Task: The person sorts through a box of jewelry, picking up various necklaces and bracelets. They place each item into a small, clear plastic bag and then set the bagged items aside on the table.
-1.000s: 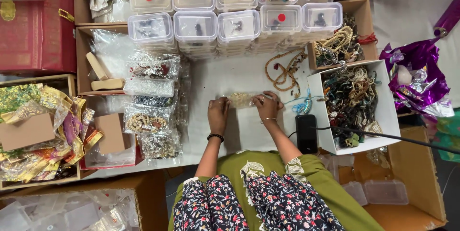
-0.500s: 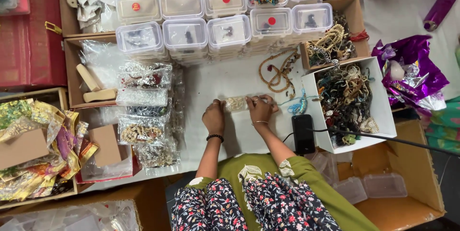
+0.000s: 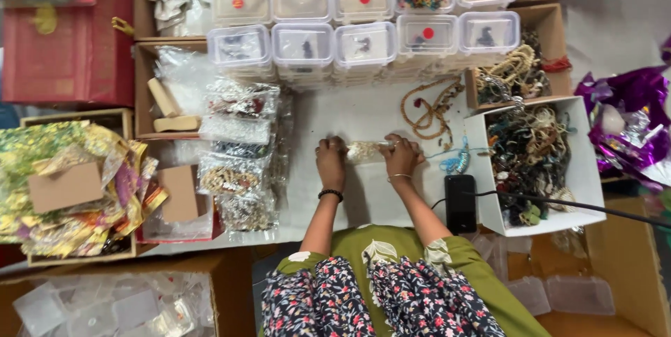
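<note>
**Bead packet held between two hands on a white desk**

Item in hand: a small clear packet [image 3: 365,152] of pale beads, lying flat at the middle of the desk [image 3: 349,110]. The left hand [image 3: 330,162] is clamped on its left end, the right hand [image 3: 401,156] on its right end; fingers curl over the packet's edges. A black bracelet sits on the left wrist, a thin bangle on the right.

Surroundings:
- Rows of clear lidded boxes [image 3: 363,15] along the far edge, some with red dots.
- A brown bead string [image 3: 430,110] loose on the desk beyond the right hand.
- A blue trinket [image 3: 458,163] just right of the right hand.
- A black phone [image 3: 460,203] near the right forearm, cable attached.
- A white box [image 3: 579,169] of tangled necklaces to the right.
- A stack of clear bags [image 3: 234,159] with beads left of the left hand.
- Purple foil [image 3: 629,120] at the far right.
</note>
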